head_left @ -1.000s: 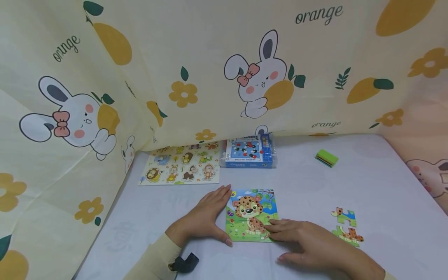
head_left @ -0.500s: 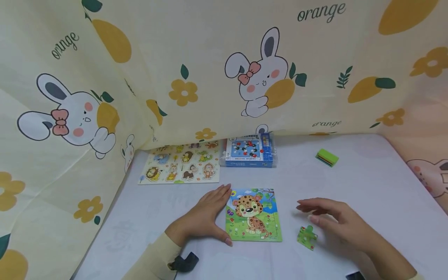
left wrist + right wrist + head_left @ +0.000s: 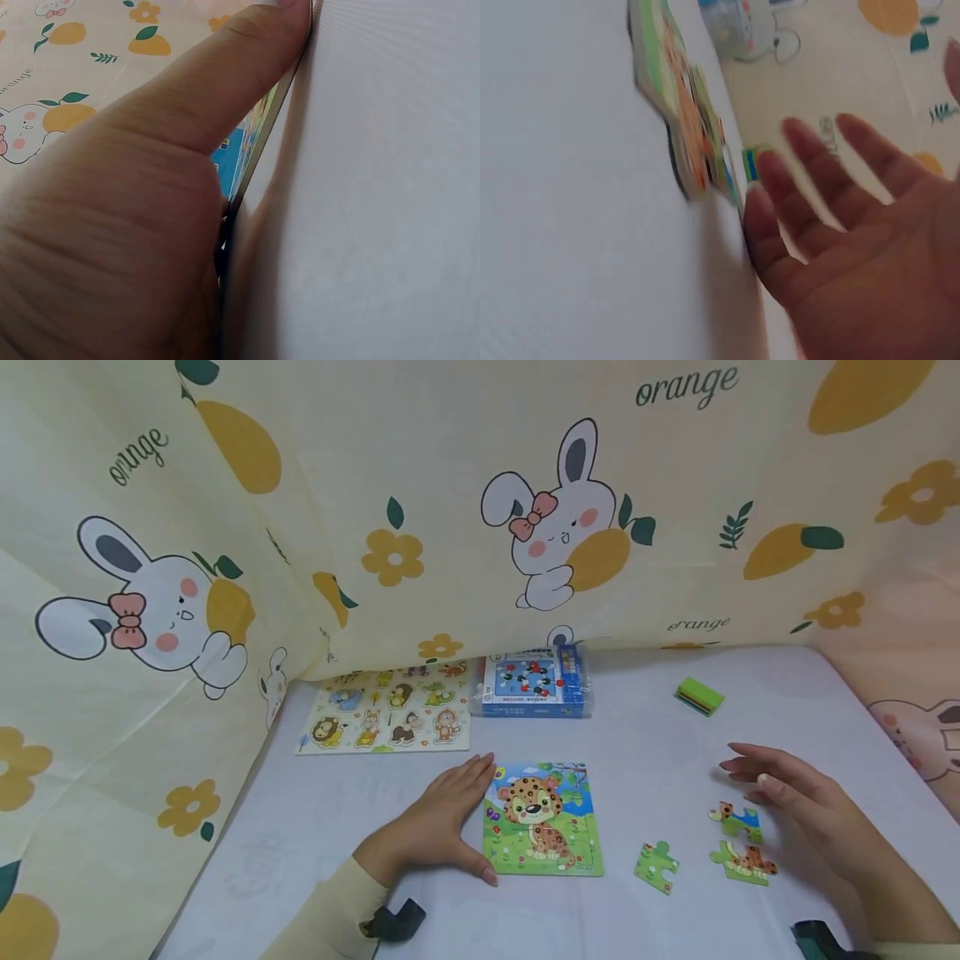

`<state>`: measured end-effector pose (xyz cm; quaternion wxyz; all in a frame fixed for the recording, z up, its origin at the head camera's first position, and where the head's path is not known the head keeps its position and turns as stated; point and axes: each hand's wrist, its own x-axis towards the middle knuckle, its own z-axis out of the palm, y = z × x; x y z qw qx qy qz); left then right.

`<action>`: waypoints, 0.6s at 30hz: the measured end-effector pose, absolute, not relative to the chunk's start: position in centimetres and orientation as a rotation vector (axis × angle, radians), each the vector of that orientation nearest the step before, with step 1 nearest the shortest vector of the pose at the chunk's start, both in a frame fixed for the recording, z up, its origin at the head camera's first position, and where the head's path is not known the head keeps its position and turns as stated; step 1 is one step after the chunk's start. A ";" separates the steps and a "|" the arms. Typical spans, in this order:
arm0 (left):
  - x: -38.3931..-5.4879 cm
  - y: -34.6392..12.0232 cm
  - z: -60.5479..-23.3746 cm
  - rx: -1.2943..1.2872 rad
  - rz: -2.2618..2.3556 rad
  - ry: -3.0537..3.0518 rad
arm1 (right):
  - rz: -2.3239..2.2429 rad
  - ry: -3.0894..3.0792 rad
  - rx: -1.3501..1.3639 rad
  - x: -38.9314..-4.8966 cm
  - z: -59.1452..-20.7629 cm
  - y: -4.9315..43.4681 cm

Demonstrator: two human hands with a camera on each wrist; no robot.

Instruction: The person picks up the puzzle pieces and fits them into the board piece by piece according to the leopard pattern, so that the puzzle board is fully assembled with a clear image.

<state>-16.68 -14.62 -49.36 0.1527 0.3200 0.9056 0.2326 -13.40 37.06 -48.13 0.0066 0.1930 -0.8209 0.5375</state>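
A square leopard jigsaw puzzle point(image 3: 536, 822) lies on the white table in the head view. Against its left side rests my left hand point(image 3: 431, 827), fingers straight and thumb spread to the near corner; the left wrist view shows the thumb point(image 3: 225, 79) along the board's edge. My right hand point(image 3: 813, 810) hovers beside the loose pieces with relaxed fingers, holding nothing. Close to it lie a blue-and-green puzzle piece point(image 3: 742, 823) and a leopard-spotted puzzle piece point(image 3: 750, 862). A green puzzle piece point(image 3: 656, 867) sits between those and the puzzle. The right wrist view shows the right palm point(image 3: 877, 277) facing the camera.
Behind the puzzle are an animal picture board point(image 3: 390, 718) and a blue box in clear wrap point(image 3: 532, 685). A small green block-shaped thing point(image 3: 699, 696) lies at the back right. A patterned cloth point(image 3: 450, 527) hangs along the back and left side.
My right hand has left the puzzle's right side and moved right, past the loose pieces. A green puzzle piece now lies right of the puzzle. The left hand has stayed put.
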 end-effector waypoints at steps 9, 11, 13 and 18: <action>-16.7 -14.6 -49.3 0.905 0.666 2.597 | 1.442 -2.903 0.458 -13.6 -49.1 38.1; -16.7 -14.6 -49.3 0.907 0.658 2.599 | 1.359 -2.948 0.473 -13.5 -49.2 38.1; -16.7 -14.6 -49.3 0.907 0.658 2.598 | 1.296 -2.983 0.483 -13.4 -49.1 38.0; -16.6 -14.5 -49.3 0.903 0.659 2.595 | 1.277 -3.014 0.500 -13.1 -48.9 37.3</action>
